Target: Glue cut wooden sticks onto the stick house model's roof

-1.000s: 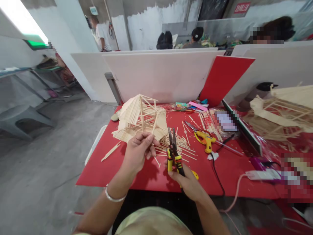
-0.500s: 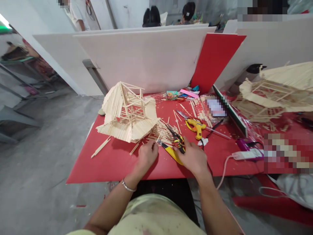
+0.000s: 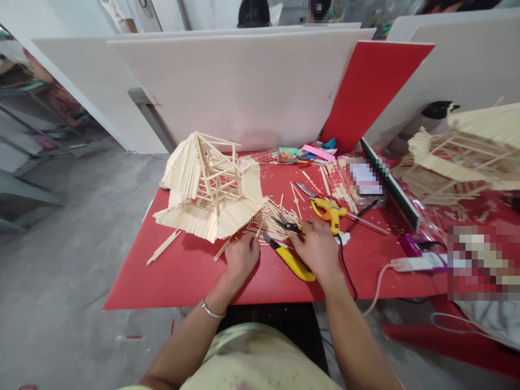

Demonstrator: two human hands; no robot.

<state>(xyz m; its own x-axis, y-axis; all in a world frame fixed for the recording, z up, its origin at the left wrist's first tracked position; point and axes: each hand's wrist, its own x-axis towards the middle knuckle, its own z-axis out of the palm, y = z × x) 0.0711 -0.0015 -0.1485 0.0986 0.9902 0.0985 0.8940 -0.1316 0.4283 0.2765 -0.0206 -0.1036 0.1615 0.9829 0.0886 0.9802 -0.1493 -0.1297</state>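
My left hand (image 3: 242,253) is closed in a pinch on a thin wooden stick (image 3: 259,229) that points up from the fingertips. My right hand (image 3: 319,246) is closed over the handles of small black-and-yellow pliers (image 3: 287,223), their jaws pointing left above a heap of sticks (image 3: 273,215). A yellow-handled utility knife (image 3: 293,264) lies between my hands. Just beyond my left hand stands a house model (image 3: 215,189) made of sticks, with a slatted roof and an open frame.
A yellow glue gun (image 3: 330,211) and scissors (image 3: 305,189) lie right of the pliers. Farther back are a small green box (image 3: 287,155) and a phone (image 3: 365,179). A purple power strip (image 3: 420,252) sits at the right, near another stick model (image 3: 450,162). White boards (image 3: 244,92) stand behind the red table (image 3: 182,281).
My right hand and the pliers have turned, so the jaws point more to the left, and less of the handles shows. My left hand still pinches the stick. The view has tilted down slightly.
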